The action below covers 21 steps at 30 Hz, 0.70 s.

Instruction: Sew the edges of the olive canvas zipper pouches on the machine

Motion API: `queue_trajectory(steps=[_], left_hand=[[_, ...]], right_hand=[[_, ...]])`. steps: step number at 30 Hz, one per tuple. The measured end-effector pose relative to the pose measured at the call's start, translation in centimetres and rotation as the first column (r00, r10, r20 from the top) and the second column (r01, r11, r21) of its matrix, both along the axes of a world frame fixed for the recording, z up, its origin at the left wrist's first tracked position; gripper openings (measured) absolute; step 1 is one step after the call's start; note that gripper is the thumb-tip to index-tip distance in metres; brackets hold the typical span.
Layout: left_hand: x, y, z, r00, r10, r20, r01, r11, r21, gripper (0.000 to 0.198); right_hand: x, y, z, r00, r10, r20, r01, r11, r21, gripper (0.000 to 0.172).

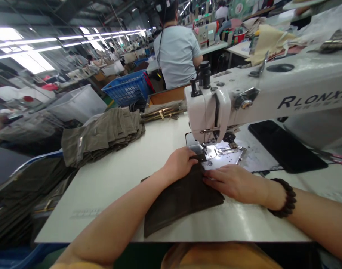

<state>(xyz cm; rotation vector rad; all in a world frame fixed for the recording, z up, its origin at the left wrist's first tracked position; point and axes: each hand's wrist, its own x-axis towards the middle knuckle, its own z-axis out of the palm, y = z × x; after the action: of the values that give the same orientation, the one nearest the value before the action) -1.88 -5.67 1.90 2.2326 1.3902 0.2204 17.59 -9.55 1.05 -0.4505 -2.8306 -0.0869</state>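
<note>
A dark brown fabric piece (182, 201) lies on the sewing table, its narrow upper end close to the needle area of a white sewing machine (207, 112). My left hand (178, 163) is closed on that upper end, fingers curled, left of the presser foot (206, 149). At the fabric's right edge rests my right hand (229, 182), fingers stretched out with their tips on the cloth. A dark beaded bracelet (284, 198) circles the right wrist. Lamplight falls on the metal plate (224, 153) under the machine head.
Stacked olive-brown fabric pieces (103, 134) lie along the table's left edge, some with metal zippers. More pieces (25, 194) fill a bin below. A black phone (285, 145) and scissors (336, 157) lie right. Ahead are a blue crate (128, 87) and a seated person (176, 52).
</note>
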Motion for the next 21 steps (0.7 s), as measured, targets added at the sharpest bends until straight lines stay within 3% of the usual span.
queue_trajectory(steps=[3,6,10,14,21], left_hand=[[0.3,0.5,0.2,0.995,0.069,-0.072,-0.069,0.998,0.004,0.019],[0.6,2.2,0.3,0.983,0.138,-0.119,-0.140,0.990,-0.013,0.019],[0.8,4.2,0.2,0.980,0.152,-0.130,-0.157,0.987,-0.029,0.016],[0.4,4.3,0.2,0.974,0.176,-0.140,-0.182,0.983,-0.036,0.015],[1.4,5.3,-1.0,0.981,0.194,-0.016,-0.193,0.980,0.051,0.021]], right_hand=[[0.2,0.4,-0.4,1.000,-0.023,0.013,0.024,0.999,-0.041,0.029],[-0.2,1.2,-0.7,0.991,-0.133,0.028,0.135,0.989,-0.059,0.026],[-1.0,1.8,-0.8,0.963,-0.250,0.097,0.257,0.965,-0.059,0.023],[-1.5,1.7,-0.5,0.947,-0.288,0.139,0.299,0.952,-0.066,0.023],[-1.0,2.6,-0.5,0.907,-0.392,0.154,0.402,0.915,-0.039,0.024]])
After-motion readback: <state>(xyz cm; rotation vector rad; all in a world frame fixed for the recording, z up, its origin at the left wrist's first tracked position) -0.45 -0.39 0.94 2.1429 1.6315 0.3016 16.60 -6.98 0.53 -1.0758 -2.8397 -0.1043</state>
